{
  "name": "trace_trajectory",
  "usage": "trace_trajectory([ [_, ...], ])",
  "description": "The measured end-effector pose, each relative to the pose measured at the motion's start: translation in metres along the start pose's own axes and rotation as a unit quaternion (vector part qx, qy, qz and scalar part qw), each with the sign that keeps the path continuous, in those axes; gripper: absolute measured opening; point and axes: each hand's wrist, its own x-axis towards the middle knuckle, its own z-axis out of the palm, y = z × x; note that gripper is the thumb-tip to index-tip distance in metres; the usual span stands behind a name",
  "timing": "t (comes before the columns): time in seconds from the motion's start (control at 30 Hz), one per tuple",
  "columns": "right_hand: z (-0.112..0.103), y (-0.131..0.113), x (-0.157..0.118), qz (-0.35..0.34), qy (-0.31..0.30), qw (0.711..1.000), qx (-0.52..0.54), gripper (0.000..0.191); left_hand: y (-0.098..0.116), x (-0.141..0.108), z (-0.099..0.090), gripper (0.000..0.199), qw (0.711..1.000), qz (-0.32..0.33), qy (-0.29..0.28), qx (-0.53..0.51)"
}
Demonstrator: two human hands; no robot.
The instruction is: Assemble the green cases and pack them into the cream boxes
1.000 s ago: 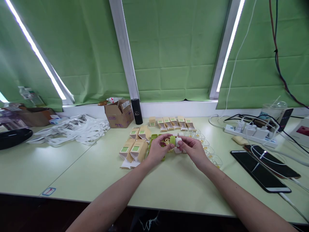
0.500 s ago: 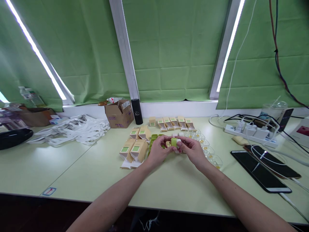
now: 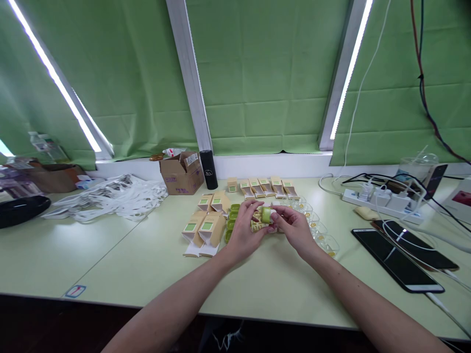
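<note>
Forearms reach in over the near edge of the pale table (image 3: 147, 274), and the hands meet above its middle. The right hand (image 3: 297, 230) pinches a small green-and-white piece (image 3: 266, 214) between thumb and fingertips at its right end, just above the table. The left hand (image 3: 243, 233) curves round the other side with its fingers more spread than half a second ago; whether they touch the piece cannot be told. The white end, plainer to see earlier, is now mostly hidden beside the green part. That suggests the two parts sit close together, with the right hand doing most of the holding, though the join itself is too small to judge

Under and beside the left hand lie green pieces (image 3: 231, 223); right of the right hand stand clear holders (image 3: 326, 242) with yellowish spots inside. Two phones (image 3: 397, 262) lie farther right. Left of the hands are open beige boxes (image 3: 212, 226) with green squares, and a row of similar boxes (image 3: 265, 187) stands behind. Farther back are a black cylinder (image 3: 208, 169), a carton (image 3: 178, 176) and green blinds (image 3: 257, 98)
</note>
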Motion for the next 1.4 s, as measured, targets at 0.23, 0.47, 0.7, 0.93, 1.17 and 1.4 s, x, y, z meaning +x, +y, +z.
trace_trajectory([
  [0.23,0.005,0.004,-0.001,0.008,-0.007,1.0,0.029,0.053,-0.001,-0.009,0.006,0.054,0.998,0.042,-0.024,0.026],
  [0.47,0.004,0.005,-0.005,-0.033,-0.036,0.999,0.006,0.048,0.002,-0.007,0.005,0.052,0.997,0.01,-0.02,-0.074],
  [0.7,-0.008,-0.003,-0.012,-0.277,-0.033,0.918,-0.281,0.04,0.003,0.002,-0.002,0.062,0.953,-0.117,-0.051,-0.276],
  [0.93,-0.012,0.003,-0.008,-0.38,-0.047,0.828,-0.41,0.038,0.005,0.003,-0.004,0.062,0.947,-0.123,-0.079,-0.287],
  [1.17,-0.012,0.004,-0.009,-0.442,-0.023,0.769,-0.461,0.038,-0.001,0.002,-0.002,0.059,0.949,-0.096,-0.098,-0.282],
  [1.4,-0.012,0.005,-0.008,-0.451,-0.051,0.765,-0.457,0.046,-0.005,0.0,0.0,0.054,0.959,-0.091,-0.082,-0.255],
])
